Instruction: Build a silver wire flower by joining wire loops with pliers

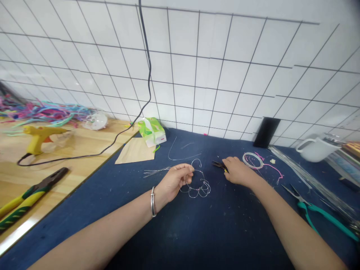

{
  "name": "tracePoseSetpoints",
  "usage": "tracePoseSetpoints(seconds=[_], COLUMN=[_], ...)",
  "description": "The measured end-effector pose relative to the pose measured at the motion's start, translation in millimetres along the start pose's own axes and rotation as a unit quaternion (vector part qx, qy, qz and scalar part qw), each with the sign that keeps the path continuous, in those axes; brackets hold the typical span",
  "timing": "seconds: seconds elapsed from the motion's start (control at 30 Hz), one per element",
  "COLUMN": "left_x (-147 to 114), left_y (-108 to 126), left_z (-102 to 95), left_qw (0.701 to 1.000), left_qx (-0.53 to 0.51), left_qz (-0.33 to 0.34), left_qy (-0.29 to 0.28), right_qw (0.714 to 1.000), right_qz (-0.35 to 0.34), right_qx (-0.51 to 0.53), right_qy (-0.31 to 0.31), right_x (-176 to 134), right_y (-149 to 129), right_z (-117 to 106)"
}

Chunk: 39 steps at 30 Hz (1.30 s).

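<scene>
Between the thumb and fingers of my left hand [177, 180] is a wire ring with round loops [198, 190], shaped somewhat like petals. One open curl of its wire rises above the fingertips. To the right, my right hand [234, 170] is closed over small dark-jawed pliers [218, 165] with a bit of yellow on the handle; their jaws point left, toward the wire ring but apart from it. My right palm hides most of the handles. Beside my left hand lie several straight wires [157, 171], and a bent wire [177, 159] lies beyond it.
At right are a roll with pink wire [253, 160], teal-handled long-nose pliers [306, 205], a wire bundle [309, 176], a white mug [317, 148] and a black phone-like slab [266, 132]. At left are a yellow glue gun [39, 137], large pliers [33, 193] and a tissue pack [152, 131].
</scene>
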<state>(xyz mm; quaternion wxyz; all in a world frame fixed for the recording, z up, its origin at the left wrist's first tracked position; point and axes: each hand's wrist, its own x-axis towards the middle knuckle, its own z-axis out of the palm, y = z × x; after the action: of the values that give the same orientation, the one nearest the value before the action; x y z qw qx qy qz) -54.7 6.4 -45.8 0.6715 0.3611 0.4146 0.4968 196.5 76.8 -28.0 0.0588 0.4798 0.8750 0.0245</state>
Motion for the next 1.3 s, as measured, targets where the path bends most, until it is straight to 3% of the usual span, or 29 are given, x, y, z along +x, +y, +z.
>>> tracePoseSetpoints(seconds=[0.13, 0.33, 0.47, 0.57, 0.67, 0.73, 0.83, 1.0, 1.3], left_x=[0.2, -1.7, -0.9, -0.5, -1.2, -2.1, -3.3, -4.0, -1.9], left_y=[0.1, 0.1, -1.3, -1.8, -1.5, -0.8, 1.3, 4.0, 2.9], left_z=[0.2, 1.1, -0.9, -1.9, -1.1, 0.2, 2.6, 4.4, 2.7], left_qw=[1.000, 1.000, 1.000, 1.000, 1.000, 1.000, 1.000, 0.999, 0.994], left_qx=[-0.006, -0.004, -0.009, -0.011, -0.006, -0.004, 0.001, 0.003, 0.045], left_qz=[0.010, 0.015, 0.016, 0.017, 0.018, 0.019, 0.020, 0.015, 0.019], left_qy=[0.011, 0.010, 0.005, -0.005, -0.003, -0.002, -0.013, -0.046, -0.098], right_qw=[0.999, 0.996, 0.982, 0.945, 0.911, 0.906, 0.921, 0.970, 0.988], right_qz=[0.025, 0.064, 0.078, 0.077, 0.092, 0.092, 0.049, -0.005, -0.084], right_qx=[-0.024, -0.037, 0.096, 0.254, 0.364, 0.390, 0.367, 0.208, 0.095], right_qy=[-0.012, 0.057, 0.140, 0.193, 0.173, 0.137, 0.119, 0.123, 0.085], right_x=[-1.6, 5.1, 6.7, 6.3, 6.4, 6.2, 4.4, 1.1, 0.6], right_y=[-6.3, -7.0, -0.2, -3.1, -12.4, -19.7, -29.4, -35.3, -40.4], right_z=[1.0, 5.7, -3.2, -6.2, 0.9, 7.6, 12.4, 4.8, 1.2])
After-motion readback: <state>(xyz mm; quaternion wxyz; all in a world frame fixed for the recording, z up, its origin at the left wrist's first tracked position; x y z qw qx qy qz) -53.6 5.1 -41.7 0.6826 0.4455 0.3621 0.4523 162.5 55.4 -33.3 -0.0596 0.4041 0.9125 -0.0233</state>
